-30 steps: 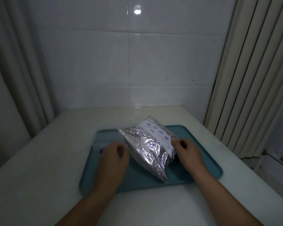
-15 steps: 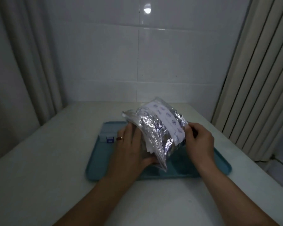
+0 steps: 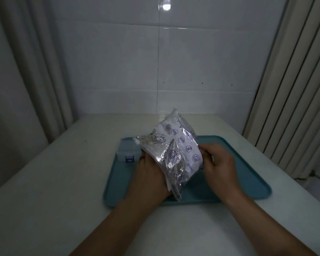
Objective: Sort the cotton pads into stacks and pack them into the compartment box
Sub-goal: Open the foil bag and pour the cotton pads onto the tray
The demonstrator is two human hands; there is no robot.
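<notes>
A teal tray [image 3: 248,174] lies on the white table [image 3: 44,182] under both hands, and a small clear compartment box [image 3: 128,152] with a blue label sits at the tray's far left corner, just beyond the left hand [image 3: 151,180] and partly hidden behind the bag's upper left corner. Pale curtains hang to either side, the left curtain [image 3: 35,61] and the pleated right one [image 3: 294,80], with a white tiled wall [image 3: 155,61] behind the table. Between the hands stands a crinkled, silvery plastic bag [image 3: 171,154] printed with blue icons on a white panel, tilted so its top leans away and to the right; it covers the left hand's fingertips and the middle of the tray. The left hand lies flat along the bag's left side, its fingers straight and pressed against the film. The right hand [image 3: 218,163] holds the bag's right edge, its fingers curled in toward the film, though where the tips close is hidden by the bag and the dim light. Any cotton pads would be inside this bag; I cannot make them out through the shine. Since half a second ago the bag has swung more upright, with the white panel turned more toward me, and both hands remain on its sides.
</notes>
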